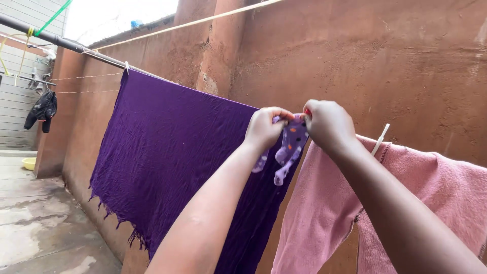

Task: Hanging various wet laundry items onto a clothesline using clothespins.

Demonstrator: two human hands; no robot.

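Note:
A small lilac sock [290,147] with coloured dots hangs on the washing line between a large purple cloth [167,157] and a pink towel [324,208]. My left hand [265,127] pinches the sock's top edge against the line. My right hand [327,124] is closed just to its right, with a bit of a red clothes peg [307,111] showing at the fingertips above the sock. A white peg [380,139] clips the pink towel further right.
A brown plastered wall [406,66] runs close behind the line. A dark garment [41,109] hangs on another line at far left. A yellow basin [29,163] sits on the wet concrete floor [40,223] by the wall's corner.

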